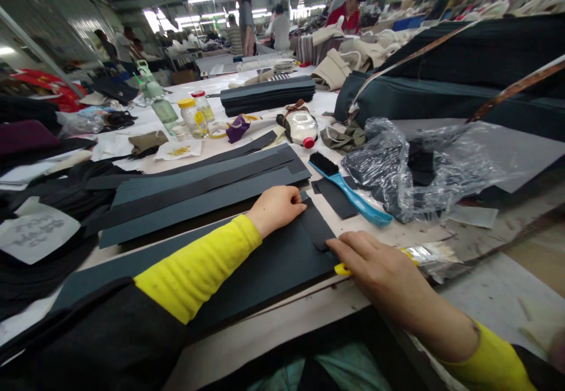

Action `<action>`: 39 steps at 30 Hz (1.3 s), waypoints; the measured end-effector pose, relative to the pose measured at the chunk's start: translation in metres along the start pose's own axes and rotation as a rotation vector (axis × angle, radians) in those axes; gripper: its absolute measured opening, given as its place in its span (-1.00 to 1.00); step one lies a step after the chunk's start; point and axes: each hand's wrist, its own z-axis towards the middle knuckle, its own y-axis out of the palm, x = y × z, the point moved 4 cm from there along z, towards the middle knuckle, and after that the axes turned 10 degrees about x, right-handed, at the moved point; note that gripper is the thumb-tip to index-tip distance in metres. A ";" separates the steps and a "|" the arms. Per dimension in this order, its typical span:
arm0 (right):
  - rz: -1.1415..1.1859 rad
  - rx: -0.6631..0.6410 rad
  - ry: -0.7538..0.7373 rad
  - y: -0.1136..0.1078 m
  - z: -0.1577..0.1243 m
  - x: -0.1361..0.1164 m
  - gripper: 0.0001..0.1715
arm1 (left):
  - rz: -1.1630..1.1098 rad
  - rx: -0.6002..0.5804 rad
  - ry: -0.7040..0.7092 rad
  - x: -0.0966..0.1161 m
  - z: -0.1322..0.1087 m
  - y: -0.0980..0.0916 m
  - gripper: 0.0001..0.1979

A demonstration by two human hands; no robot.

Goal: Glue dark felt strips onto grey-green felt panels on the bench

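A small black strip of material (316, 225) lies across the right end of a long dark blue-grey panel (247, 261). My left hand (277, 208) is closed at the strip's far end, thumb and fingers pinching its edge. At the near end, the fingertips of my right hand (375, 267) touch the strip's corner. That hand also holds a paintbrush; its yellow handle (342, 269) shows under the fingers, and its pale bristles (436, 253) stick out behind the hand. More long dark strips (207, 185) lie in layers beyond the panel.
Past my hands lie a blue-handled bristle brush (353, 196), crumpled clear plastic (397, 167) and a white bottle with a red cap (301, 126). Jars (193, 120) and a green spray bottle (161, 105) stand farther back. Dark stacked material (441, 96) rises at right. Several people work beyond.
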 end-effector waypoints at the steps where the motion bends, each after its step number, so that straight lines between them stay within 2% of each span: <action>1: 0.008 0.000 0.003 0.000 0.000 0.000 -0.66 | 0.007 0.000 0.003 0.000 0.000 0.000 -0.84; 13: 0.000 0.015 0.025 -0.002 0.003 0.001 -0.64 | 0.073 0.013 0.045 0.004 -0.003 -0.001 -0.86; 15: 0.039 0.016 0.042 -0.002 0.005 0.002 -0.67 | 0.142 0.092 0.132 0.011 -0.007 -0.003 -0.85; 17: 0.108 0.009 0.071 -0.002 0.007 0.003 -0.69 | 0.269 0.169 0.307 0.020 -0.012 -0.003 -0.85; 20: 0.154 -0.018 0.120 0.000 0.009 0.005 -0.71 | 0.408 0.123 0.523 0.027 -0.018 0.007 -0.84; 24: 0.092 -0.053 0.149 0.006 0.009 0.004 -0.81 | 0.362 0.064 0.554 0.023 -0.023 0.012 -0.78; 27: 0.075 -0.055 0.137 0.005 0.011 0.002 -0.79 | 0.257 -0.003 0.570 0.016 -0.032 0.001 -0.75; 30: 0.133 -0.035 0.145 -0.007 0.012 0.006 -0.70 | 0.250 -0.021 0.476 -0.004 -0.039 -0.027 -0.74; 35: 0.053 0.076 0.162 -0.038 0.011 0.030 -0.66 | 0.370 0.127 0.085 -0.070 -0.035 -0.089 -0.73; 37: 0.010 0.089 0.161 -0.043 0.012 0.037 -0.65 | 0.398 0.178 -0.041 -0.096 -0.027 -0.102 -0.71; 39: 0.005 0.099 0.145 -0.046 0.014 0.039 -0.63 | 0.409 0.193 -0.092 -0.113 -0.018 -0.103 -0.70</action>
